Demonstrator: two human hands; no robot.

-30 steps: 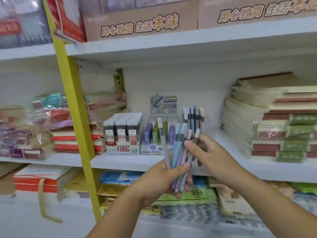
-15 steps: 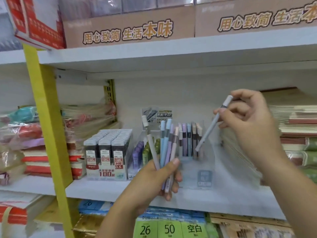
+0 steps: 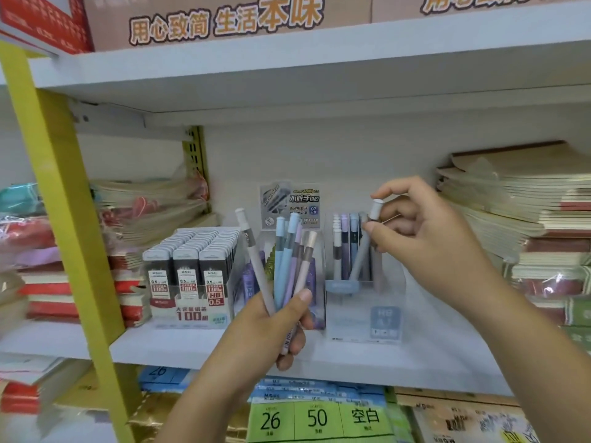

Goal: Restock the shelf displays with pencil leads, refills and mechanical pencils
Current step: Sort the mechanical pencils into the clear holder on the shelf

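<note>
My left hand (image 3: 271,327) grips a bundle of pastel mechanical pencils (image 3: 286,263), fanned upright in front of the shelf. My right hand (image 3: 419,231) pinches a single grey pencil (image 3: 363,247) near its white cap, its tip down inside the clear display stand (image 3: 364,302), which holds several upright pencils. To the left stands a display box of black lead cases (image 3: 192,266) marked HB 0.5. Between them is a clear holder of purple and green lead packs (image 3: 252,282), partly hidden by the bundle.
The white shelf board (image 3: 192,346) carries stacked notebooks on the right (image 3: 518,219) and wrapped books on the left (image 3: 140,212). A yellow upright post (image 3: 60,193) stands at the left. Another shelf hangs overhead, and paper packs lie below (image 3: 319,417).
My right hand pulled one grey pencil from the bundle, lifted it, then lowered it tip-first into the clear stand. The view moved closer to the shelf.
</note>
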